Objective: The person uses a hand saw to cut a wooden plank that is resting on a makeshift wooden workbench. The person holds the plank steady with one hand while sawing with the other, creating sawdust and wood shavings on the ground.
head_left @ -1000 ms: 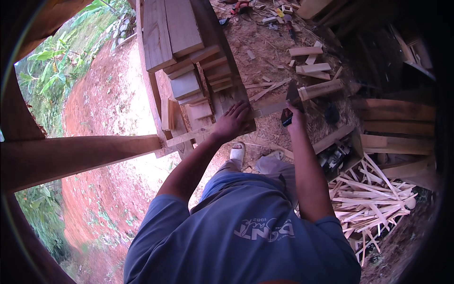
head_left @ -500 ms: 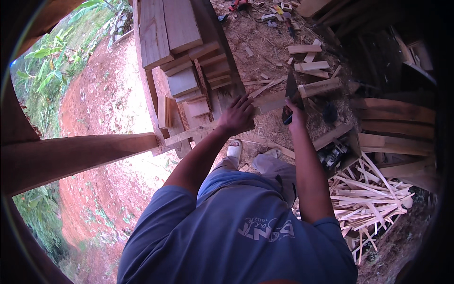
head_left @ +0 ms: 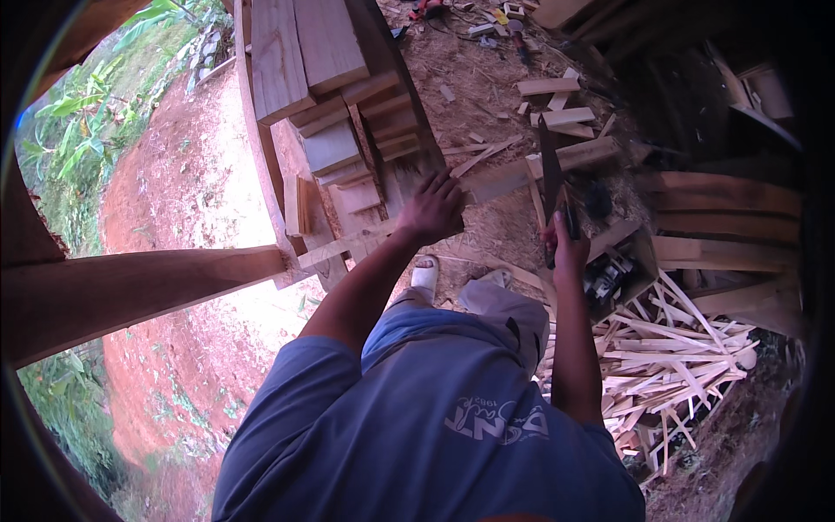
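Head view: handsaw [head_left: 551, 170] gripped, narrow board [head_left: 500, 180] steadied

Right hand [head_left: 570, 252] grips the handsaw; left hand [head_left: 432, 209], fingers spread, rests on the board jutting past the bench [head_left: 409, 78]. Thin strips [head_left: 674, 361] already lie heaped — stacked boards [head_left: 329, 48] wait — but whether this board is cut through, I cannot tell.

Left forearm [head_left: 364, 289] cuts diagonally inward, left hand [head_left: 430, 212] palm down, fingers [head_left: 446, 189] stretched forward. Right forearm [head_left: 575, 344] runs pretty much straight ahead, right hand [head_left: 571, 250] curled tight in a grip, well apart from the left one.
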